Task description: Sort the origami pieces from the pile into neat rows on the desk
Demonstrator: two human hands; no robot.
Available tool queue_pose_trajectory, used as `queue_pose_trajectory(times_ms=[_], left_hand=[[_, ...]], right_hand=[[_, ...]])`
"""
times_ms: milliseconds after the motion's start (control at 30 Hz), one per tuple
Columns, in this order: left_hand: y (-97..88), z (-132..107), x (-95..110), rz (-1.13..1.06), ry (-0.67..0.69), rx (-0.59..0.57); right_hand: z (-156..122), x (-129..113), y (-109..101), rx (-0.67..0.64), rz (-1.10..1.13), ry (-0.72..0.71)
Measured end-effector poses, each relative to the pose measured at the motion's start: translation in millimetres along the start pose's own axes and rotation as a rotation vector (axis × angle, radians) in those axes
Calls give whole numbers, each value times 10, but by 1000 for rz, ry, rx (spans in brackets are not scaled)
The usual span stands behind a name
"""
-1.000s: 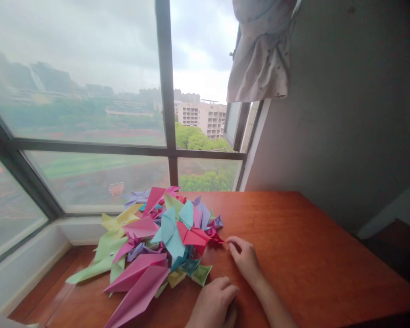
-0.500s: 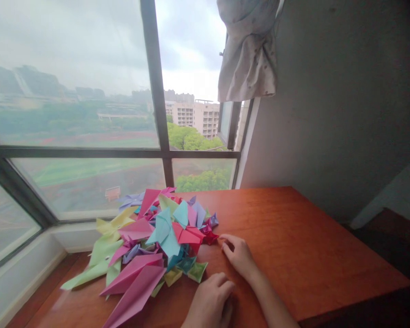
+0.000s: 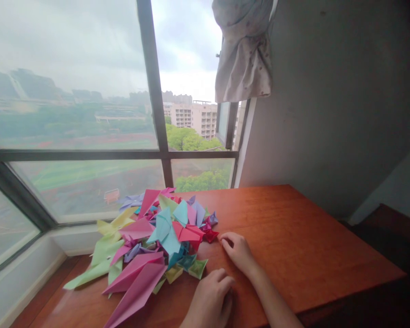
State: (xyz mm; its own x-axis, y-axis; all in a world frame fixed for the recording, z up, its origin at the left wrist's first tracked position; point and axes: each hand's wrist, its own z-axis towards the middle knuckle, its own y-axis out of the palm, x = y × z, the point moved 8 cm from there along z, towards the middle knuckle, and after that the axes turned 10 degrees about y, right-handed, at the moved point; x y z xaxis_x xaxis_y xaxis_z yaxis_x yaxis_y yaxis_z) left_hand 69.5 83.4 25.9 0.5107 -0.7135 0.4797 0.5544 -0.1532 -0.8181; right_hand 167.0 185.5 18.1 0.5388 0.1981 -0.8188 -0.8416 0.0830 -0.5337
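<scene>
The pile of folded papers [image 3: 164,232] lies on the left part of the table [image 3: 294,237], in many colours, with pieces overlapping each other. At its right side is a dark red folded piece [image 3: 211,235], and the right hand [image 3: 238,251] is just beside its tip. The thumb and forefinger of this hand curve toward each other; I cannot tell whether they grasp the paper. Its forearm comes from the near edge. The left hand [image 3: 210,296] rests nearer, back upward, with fingers loosely bent under; whether they hold something, I cannot tell. A small green piece [image 3: 197,269] is close to its knuckles.

To the right of the hands, the wood surface extends to a slanting right edge. On the left and far sides, the window frame [image 3: 82,155] limits the room. A grey wall [image 3: 328,114] stands beyond at right, and a curtain [image 3: 244,68] hangs above.
</scene>
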Motion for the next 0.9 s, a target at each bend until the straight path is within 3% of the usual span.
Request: queue_pose_trajectory(times_ms=[900], left_hand=[[152,-23,-152,29,18,9]], right_hand=[[14,38,9,-22,4,19]])
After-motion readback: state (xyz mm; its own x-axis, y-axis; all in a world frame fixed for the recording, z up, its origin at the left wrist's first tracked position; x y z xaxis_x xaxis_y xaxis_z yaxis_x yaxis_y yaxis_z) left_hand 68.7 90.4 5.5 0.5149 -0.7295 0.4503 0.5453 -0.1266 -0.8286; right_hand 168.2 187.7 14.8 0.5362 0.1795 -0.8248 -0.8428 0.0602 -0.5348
